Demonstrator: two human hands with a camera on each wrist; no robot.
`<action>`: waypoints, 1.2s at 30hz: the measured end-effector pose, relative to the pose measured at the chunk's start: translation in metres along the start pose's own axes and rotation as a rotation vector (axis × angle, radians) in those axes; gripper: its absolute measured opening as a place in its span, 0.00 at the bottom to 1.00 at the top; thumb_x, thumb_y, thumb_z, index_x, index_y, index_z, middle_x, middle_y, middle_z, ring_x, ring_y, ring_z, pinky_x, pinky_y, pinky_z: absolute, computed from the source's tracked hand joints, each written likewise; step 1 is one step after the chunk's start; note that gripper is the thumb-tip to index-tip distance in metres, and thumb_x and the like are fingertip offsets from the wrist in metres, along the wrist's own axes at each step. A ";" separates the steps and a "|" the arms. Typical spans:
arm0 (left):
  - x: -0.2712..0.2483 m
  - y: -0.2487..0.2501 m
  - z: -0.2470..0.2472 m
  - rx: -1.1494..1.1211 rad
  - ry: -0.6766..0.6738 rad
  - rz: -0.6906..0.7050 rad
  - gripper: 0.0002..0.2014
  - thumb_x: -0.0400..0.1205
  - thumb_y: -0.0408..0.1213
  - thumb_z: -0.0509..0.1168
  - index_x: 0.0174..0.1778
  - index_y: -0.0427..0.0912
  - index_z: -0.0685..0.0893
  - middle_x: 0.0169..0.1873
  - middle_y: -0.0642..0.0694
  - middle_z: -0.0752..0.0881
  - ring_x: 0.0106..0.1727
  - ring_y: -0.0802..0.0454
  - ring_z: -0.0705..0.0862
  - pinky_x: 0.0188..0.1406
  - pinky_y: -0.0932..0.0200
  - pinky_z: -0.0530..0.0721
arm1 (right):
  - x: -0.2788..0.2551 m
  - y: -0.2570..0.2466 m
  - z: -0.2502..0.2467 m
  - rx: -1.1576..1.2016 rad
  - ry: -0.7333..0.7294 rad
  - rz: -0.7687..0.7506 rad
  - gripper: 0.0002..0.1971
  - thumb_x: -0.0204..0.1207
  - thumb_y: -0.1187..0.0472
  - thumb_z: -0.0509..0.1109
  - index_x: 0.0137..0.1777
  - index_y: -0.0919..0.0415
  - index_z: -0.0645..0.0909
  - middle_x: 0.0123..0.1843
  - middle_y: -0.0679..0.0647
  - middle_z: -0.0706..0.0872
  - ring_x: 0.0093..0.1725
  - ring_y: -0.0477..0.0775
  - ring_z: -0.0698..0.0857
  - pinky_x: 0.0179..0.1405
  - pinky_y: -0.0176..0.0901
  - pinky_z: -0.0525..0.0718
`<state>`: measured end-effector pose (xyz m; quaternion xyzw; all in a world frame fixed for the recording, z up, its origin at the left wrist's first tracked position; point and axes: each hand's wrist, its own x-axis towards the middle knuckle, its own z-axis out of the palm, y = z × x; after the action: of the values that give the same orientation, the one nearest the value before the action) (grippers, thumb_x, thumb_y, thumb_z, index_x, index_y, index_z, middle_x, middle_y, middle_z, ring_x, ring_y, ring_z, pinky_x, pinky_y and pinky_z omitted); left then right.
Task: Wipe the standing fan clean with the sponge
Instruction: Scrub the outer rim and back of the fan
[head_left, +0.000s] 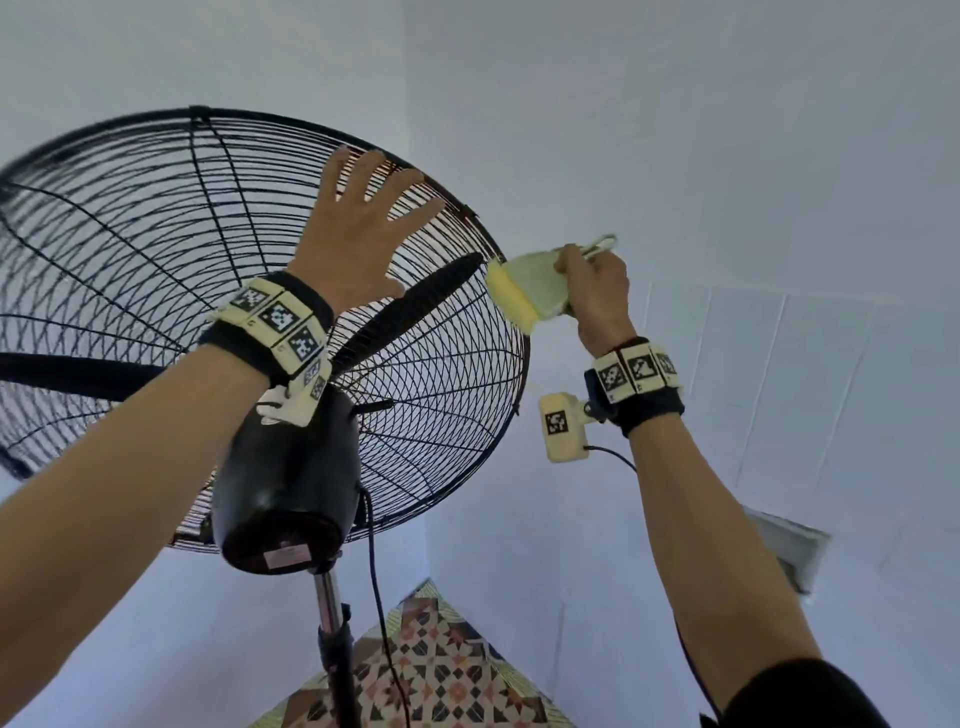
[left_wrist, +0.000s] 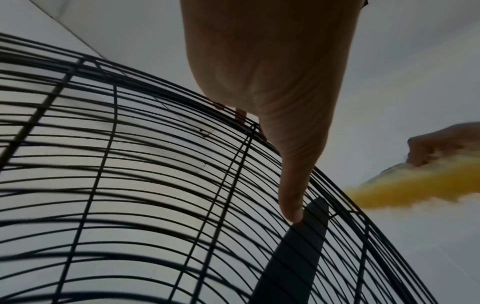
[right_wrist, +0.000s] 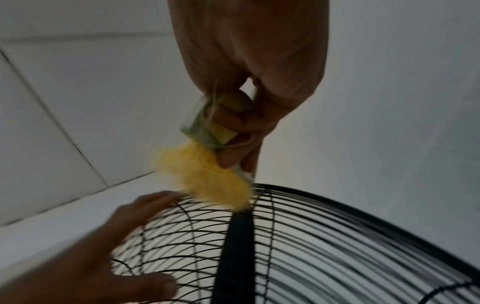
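The standing fan (head_left: 249, 322) fills the left of the scene, its black wire cage tilted up toward the pale wall (head_left: 675, 130), the dark motor housing (head_left: 285, 483) nearest and the chrome pole (head_left: 328, 597) running down to a patterned floor (head_left: 441, 670). A dark blade (head_left: 415, 301) shows through the wires. The left hand (head_left: 358, 234) lies flat on the upper right part of the cage — fingers spread and straight, thumb against the wires, gripping nothing. To its right, at the cage's right rim, the sponge (head_left: 511, 293) — yellow, on a pale green holder — meets the outer wires. The right hand (head_left: 597, 286) has its fingers curled tight round that holder. Both wrists wear bands with black-and-white markers.
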<state>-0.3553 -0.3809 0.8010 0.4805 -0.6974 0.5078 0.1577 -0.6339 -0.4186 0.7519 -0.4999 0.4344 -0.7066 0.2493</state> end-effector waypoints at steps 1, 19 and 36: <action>0.001 0.000 0.001 0.011 -0.007 0.000 0.57 0.68 0.60 0.83 0.90 0.56 0.60 0.87 0.41 0.62 0.88 0.29 0.56 0.86 0.24 0.47 | -0.001 -0.003 0.000 -0.014 0.018 -0.019 0.16 0.79 0.55 0.68 0.56 0.68 0.85 0.46 0.54 0.85 0.48 0.55 0.84 0.37 0.46 0.88; 0.006 -0.005 0.007 0.093 -0.010 -0.013 0.54 0.71 0.68 0.77 0.90 0.58 0.59 0.88 0.44 0.62 0.88 0.33 0.57 0.87 0.28 0.51 | -0.043 0.007 0.050 0.037 0.195 -0.167 0.16 0.80 0.60 0.71 0.67 0.59 0.85 0.42 0.41 0.87 0.42 0.43 0.90 0.51 0.58 0.93; -0.040 -0.047 0.004 0.011 0.044 -0.169 0.68 0.58 0.70 0.83 0.92 0.57 0.54 0.86 0.35 0.61 0.87 0.30 0.55 0.85 0.23 0.48 | -0.090 0.024 0.056 0.180 0.128 -0.202 0.20 0.87 0.56 0.70 0.77 0.56 0.78 0.51 0.55 0.91 0.47 0.46 0.94 0.37 0.46 0.94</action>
<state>-0.2956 -0.3653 0.7974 0.5274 -0.6479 0.5068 0.2125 -0.5506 -0.3803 0.6943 -0.4708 0.3317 -0.7945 0.1926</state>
